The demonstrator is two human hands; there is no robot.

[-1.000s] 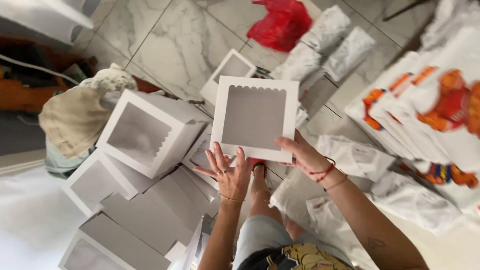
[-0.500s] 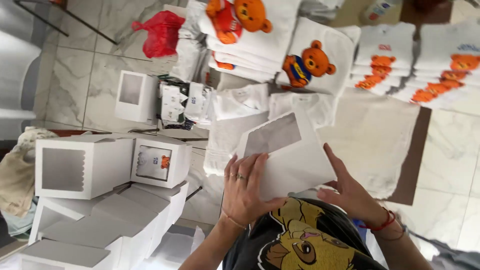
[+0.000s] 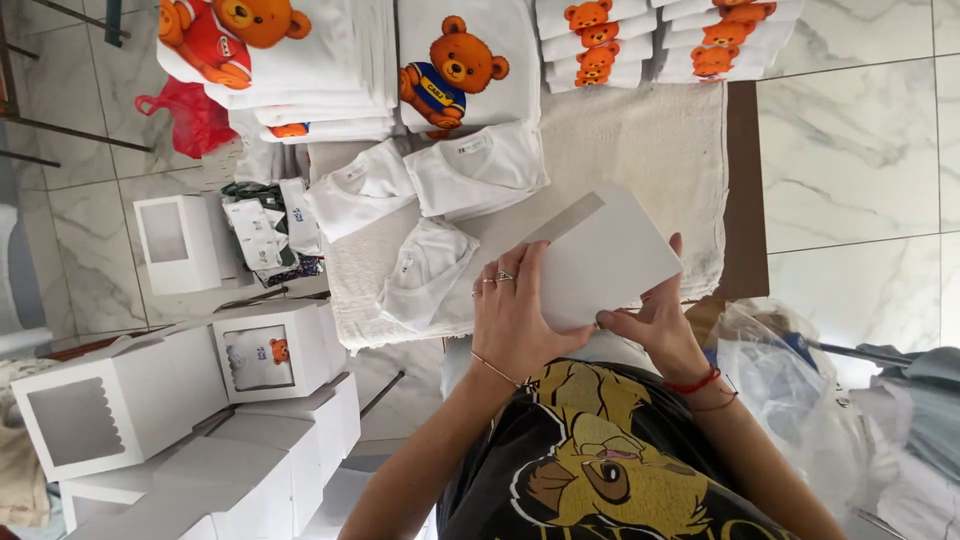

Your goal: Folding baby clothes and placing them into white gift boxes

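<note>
The flat white box blank [image 3: 600, 262] was held between both hands above the lap. The left hand [image 3: 515, 315] pressed flat against its near face; the right hand [image 3: 655, 318] pinched its lower edge. It appeared light, thin and easily creased, best gripped along edges or folds.

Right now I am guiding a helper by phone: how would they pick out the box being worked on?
Find the beige cloth spread on the marble floor. At its near edge, both hands grip a flat white box blank, left hand and right hand. Unlike the assembled window boxes stacked at the left, it is unfolded and tilted.
</note>
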